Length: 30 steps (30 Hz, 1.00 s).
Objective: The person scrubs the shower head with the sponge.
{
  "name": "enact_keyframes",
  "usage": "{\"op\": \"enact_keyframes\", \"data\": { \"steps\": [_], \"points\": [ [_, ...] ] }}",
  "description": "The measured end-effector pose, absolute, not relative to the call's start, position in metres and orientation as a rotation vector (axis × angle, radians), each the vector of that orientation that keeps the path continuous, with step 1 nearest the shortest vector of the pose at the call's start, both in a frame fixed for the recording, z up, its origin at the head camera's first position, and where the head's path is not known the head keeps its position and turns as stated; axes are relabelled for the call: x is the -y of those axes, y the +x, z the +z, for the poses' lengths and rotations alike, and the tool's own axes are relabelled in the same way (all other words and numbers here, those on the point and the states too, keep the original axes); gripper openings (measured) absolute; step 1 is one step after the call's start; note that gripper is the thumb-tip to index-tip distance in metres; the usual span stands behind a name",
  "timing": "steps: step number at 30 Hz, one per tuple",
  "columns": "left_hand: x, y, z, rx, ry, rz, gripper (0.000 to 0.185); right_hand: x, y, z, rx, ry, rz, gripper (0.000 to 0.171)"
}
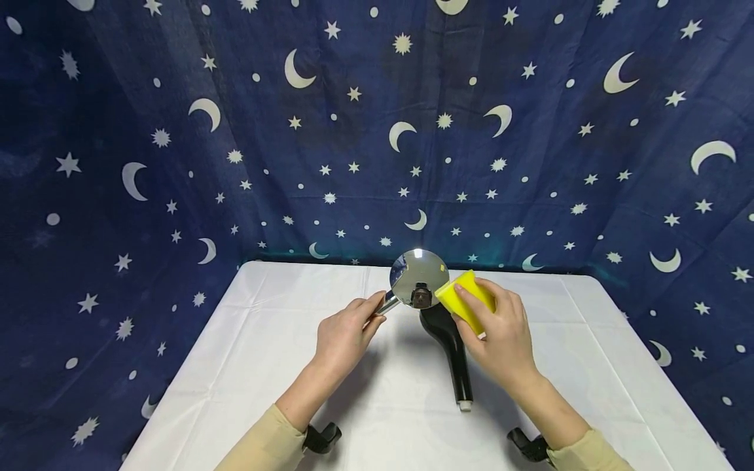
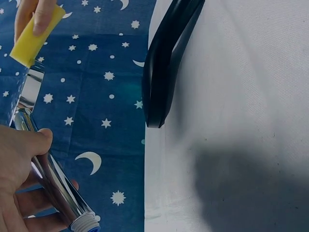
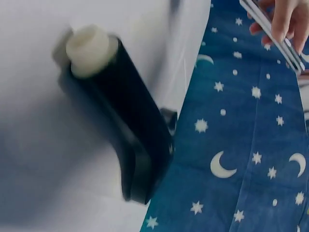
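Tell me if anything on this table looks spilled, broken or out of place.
Nothing stands out. The left hand holds a chrome shower head by its handle, the right hand holds a yellow sponge against its rim, and a black shower head lies flat on the white tablecloth. No spill or damage shows.

Table (image 1: 247,366): rectangular, covered by a white cloth with faint fold creases; soft shadows fall on the cloth near its middle. Backdrop (image 1: 353,131): dark blue fabric printed with white crescent moons, stars and dots, hanging in loose folds directly behind the table and continuing down past its left and right edges. Light: even, from above.
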<state>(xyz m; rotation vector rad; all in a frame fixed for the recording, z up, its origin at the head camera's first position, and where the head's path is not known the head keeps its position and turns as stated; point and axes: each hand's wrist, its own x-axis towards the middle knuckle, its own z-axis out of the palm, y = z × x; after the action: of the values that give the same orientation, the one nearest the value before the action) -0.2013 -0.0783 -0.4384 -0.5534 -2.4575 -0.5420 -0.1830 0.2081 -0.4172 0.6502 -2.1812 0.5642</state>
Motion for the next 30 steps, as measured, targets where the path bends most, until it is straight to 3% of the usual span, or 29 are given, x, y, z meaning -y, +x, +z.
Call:
{"op": "enact_keyframes", "data": {
  "steps": [14,24,30],
  "points": [
    [0.074,-0.2,-0.436,2.465,-0.567,-0.555,0.046,-0.167,-0.176,-0.429,2.104,0.99,0.374,0.04],
    [0.076,-0.202,-0.437,2.448,-0.58,-0.502,0.045,-0.198,-0.201,-0.404,2.154,0.633,0.535,0.046],
    [0.074,-0.202,-0.436,2.434,-0.601,-0.484,0.045,-0.175,-0.192,-0.414,2.15,0.71,0.537,0.048]
  ]
}}
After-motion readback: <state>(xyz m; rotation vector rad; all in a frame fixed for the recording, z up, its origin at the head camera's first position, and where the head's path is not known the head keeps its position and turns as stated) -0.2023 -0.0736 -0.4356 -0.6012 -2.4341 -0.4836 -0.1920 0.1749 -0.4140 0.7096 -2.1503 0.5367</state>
